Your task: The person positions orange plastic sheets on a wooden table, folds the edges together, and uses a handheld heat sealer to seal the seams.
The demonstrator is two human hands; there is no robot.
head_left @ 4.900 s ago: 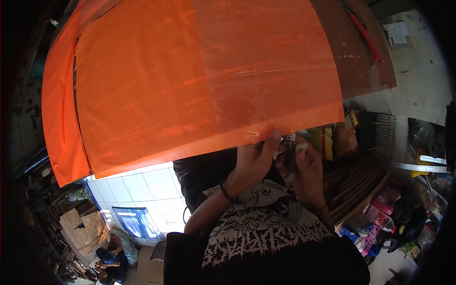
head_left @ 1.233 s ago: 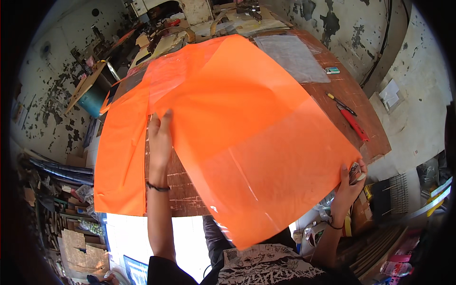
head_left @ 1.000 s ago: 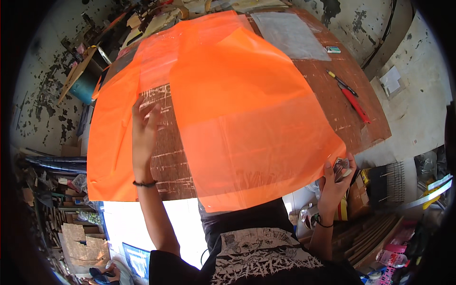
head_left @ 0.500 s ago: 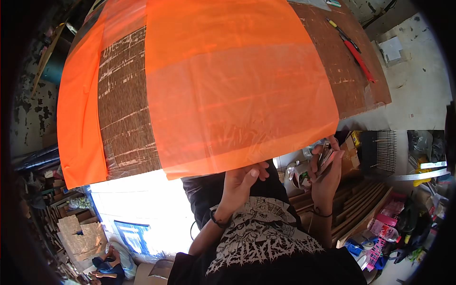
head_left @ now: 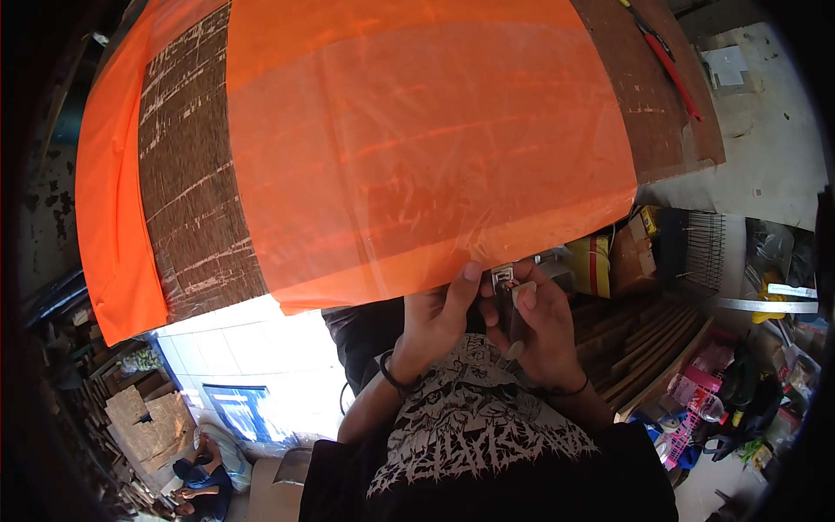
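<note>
A translucent orange plastic sheet [head_left: 417, 165] lies over the brown board, its near edge hanging just past the board in front of my body. My left hand [head_left: 432, 324] is closed on that near edge, thumb on top and fingers mostly hidden beneath. Close beside it, my right hand [head_left: 550, 329] grips a small hand tool [head_left: 504, 278] with a squarish metal head and pale rounded ends. The tool's head is at the sheet's edge; I cannot tell whether the edge lies inside it. Its exact kind is unclear.
The worn brown board [head_left: 193, 174] shows left of the sheet, beside another orange strip [head_left: 113, 200]. A red-handled tool [head_left: 674, 78] lies on its right side. Below right are wooden strips [head_left: 648, 348] and a pink basket [head_left: 687, 418]. A person [head_left: 204, 483] sits at lower left.
My right hand has moved left with the tool, from the sheet's right corner to beside my left hand. My left thumb now rests on the sheet's edge. The view has shifted slightly.
</note>
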